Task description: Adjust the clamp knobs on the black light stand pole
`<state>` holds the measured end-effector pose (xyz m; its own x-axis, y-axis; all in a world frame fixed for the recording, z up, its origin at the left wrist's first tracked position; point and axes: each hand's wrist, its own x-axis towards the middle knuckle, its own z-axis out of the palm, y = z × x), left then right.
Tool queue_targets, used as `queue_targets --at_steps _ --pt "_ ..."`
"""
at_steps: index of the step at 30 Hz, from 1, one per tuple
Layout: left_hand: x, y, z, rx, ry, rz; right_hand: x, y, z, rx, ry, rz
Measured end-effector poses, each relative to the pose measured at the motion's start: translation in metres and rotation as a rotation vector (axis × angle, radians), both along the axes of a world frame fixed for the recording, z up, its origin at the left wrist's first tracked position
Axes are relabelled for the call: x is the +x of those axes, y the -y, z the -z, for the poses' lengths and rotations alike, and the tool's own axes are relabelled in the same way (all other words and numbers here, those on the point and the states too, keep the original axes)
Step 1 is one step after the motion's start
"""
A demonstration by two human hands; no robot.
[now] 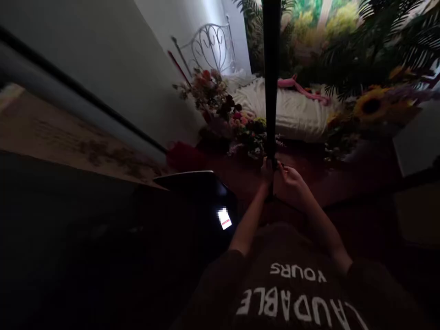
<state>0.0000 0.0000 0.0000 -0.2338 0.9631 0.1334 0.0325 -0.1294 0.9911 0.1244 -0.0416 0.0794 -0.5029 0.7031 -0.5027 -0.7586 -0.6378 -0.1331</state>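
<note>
A thick black pole (271, 91) rises upright in front of me, from waist height to beyond the upper edge of the view. My left hand (266, 170) is closed around its lower part. Close by on the right, my right hand (291, 176) has its fingers pinched at a small dark knob (275, 163) on the pole's side. Dim light hides the knob's exact shape and the pole's foot.
A dark surface with a lit phone screen (224, 219) lies to my left. Ahead stand flower bunches (206, 91), a white-draped bench (299, 110) with a metal backrest (211, 48), sunflowers (371, 105) and palm leaves. A dark rod crosses the upper left.
</note>
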Motion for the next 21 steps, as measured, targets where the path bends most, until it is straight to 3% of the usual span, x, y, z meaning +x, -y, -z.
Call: queue_targets --at_steps 4,7,11,13,16,18,21 --pt "0.003 0.023 0.007 0.030 -0.063 -0.087 0.024 0.031 0.027 0.024 0.062 0.060" --pt "0.009 0.049 0.019 0.053 -0.160 -0.185 0.053 0.063 0.049 -0.078 0.147 0.181" --pt "0.026 0.095 0.050 -0.146 -0.241 -0.220 0.099 0.115 0.075 -0.227 0.243 0.333" --pt "0.039 0.118 0.067 -0.279 -0.236 -0.100 0.123 0.140 0.082 -0.279 0.284 0.432" --pt "0.061 0.143 0.082 -0.341 -0.235 0.169 0.157 0.173 0.084 -0.370 0.347 0.615" --pt "0.076 0.150 0.082 -0.313 -0.228 0.329 0.177 0.190 0.077 -0.405 0.366 0.733" --pt "0.105 0.149 0.066 -0.215 -0.187 0.524 0.199 0.209 0.056 -0.358 0.411 0.838"
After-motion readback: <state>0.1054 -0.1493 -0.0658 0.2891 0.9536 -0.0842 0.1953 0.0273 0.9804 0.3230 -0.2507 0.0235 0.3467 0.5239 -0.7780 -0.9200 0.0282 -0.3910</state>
